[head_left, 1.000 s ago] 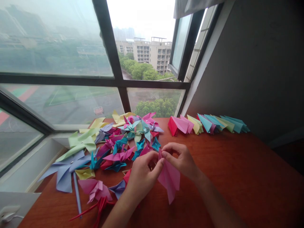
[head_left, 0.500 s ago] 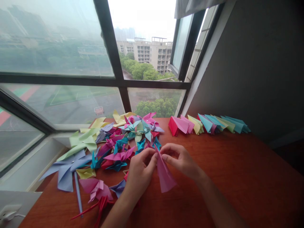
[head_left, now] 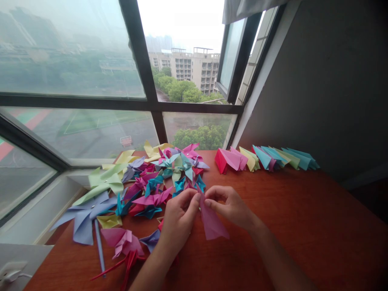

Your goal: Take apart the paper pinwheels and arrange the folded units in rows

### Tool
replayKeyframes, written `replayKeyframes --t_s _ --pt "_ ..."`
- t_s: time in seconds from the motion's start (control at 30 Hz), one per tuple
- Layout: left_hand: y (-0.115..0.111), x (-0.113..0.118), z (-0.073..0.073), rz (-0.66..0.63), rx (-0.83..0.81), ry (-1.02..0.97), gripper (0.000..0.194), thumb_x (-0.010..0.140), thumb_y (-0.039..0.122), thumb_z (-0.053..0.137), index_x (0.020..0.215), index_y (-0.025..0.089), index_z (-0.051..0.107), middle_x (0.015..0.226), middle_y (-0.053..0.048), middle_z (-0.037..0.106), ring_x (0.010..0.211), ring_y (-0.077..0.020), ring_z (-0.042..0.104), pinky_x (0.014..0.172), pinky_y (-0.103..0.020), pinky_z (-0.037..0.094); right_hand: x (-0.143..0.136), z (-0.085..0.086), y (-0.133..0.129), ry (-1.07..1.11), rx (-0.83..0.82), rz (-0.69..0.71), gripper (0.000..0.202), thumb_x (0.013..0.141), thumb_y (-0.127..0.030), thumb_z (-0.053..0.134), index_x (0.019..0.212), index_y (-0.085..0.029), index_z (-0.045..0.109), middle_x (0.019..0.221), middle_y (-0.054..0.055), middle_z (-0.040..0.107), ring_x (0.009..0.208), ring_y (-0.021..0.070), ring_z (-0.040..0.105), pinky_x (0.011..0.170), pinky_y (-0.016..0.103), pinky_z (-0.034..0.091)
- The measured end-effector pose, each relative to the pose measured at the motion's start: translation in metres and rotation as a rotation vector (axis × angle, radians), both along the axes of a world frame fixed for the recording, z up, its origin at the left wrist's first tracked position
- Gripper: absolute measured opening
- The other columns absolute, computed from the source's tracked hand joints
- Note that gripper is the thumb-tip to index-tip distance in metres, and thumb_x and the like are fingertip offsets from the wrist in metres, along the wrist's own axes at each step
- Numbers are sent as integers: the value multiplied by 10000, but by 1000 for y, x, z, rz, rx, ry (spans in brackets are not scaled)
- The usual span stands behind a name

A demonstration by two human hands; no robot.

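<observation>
A folded pink paper [head_left: 212, 221] hangs between my hands, narrow at the top and wider at its lower end. My left hand [head_left: 181, 216] pinches its upper left edge between thumb and fingers. On the other side, my right hand [head_left: 229, 205] pinches the upper right edge. Just behind the fingertips lie blue folded pieces [head_left: 179, 186] and a light teal pinwheel [head_left: 176, 165]. The tip of the pink paper is partly hidden by my fingers.
Many folded papers cover the left of the brown table [head_left: 287, 226], among them a blue pinwheel [head_left: 91, 212], a green pinwheel [head_left: 106, 180] and a pink piece [head_left: 123, 241]. Paper planes [head_left: 235, 159] line the back right, below the window frame [head_left: 194, 107].
The lower end of the pink paper has swung slightly right and up, and its wide end looks more spread. My right hand has shifted slightly. Both hands keep their pinch.
</observation>
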State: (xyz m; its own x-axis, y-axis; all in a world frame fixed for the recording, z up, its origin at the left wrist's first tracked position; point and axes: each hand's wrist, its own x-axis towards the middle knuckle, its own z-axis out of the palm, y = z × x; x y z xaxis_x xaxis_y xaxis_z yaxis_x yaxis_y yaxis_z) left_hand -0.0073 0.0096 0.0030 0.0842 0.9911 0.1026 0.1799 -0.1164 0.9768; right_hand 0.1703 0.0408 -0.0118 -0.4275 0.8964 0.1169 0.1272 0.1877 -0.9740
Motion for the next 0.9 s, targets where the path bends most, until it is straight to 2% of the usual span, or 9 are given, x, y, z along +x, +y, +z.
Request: replayKeyframes --t_s 0.13,0.37,0.5,0.63,0.77,0.9 --pt "2 2 -3 -20 11 28 208 873 352 636 779 168 642 681 -4 610 616 -129 547 546 -196 419 0 -1 0 83 -37 -24 211 851 -374 687 846 -163 669 795 15 651 728 132 575 665 237 461" --pt "1 5 -6 -141 -37 40 191 893 360 612 867 172 632 756 -15 623 639 -132 549 565 -211 428 2 0 3 240 -100 -161 229 825 -394 707 822 -172 650 752 -3 631 684 118 567 619 217 450" --pt "0 7 -5 -58 -2 69 164 878 341 634 897 179 619 817 -20 629 647 -127 541 567 -213 421 3 0 5 265 -68 -322 246 815 -416 708 822 -176 650 741 -5 627 663 113 554 585 211 438" --pt "-1 8 -3 -7 22 62 189 860 350 656 821 166 630 717 -3 575 628 -124 503 559 -211 387 2 -1 7 264 -50 -446 278 787 -445 725 825 -180 650 728 -1 638 642 117 554 551 212 434" --pt "-1 9 -4 -16 9 71 192 844 354 676 831 162 672 646 17 535 575 -113 452 523 -209 333 -1 -1 5 272 -40 -459 289 777 -451 734 832 -180 650 741 10 647 639 121 561 558 223 450" --pt "-1 10 -5 30 18 57 163 818 327 705 843 168 684 643 28 503 548 -103 409 506 -211 308 -3 0 3 257 -36 -429 288 787 -459 722 835 -183 653 749 18 650 647 130 569 566 234 466"
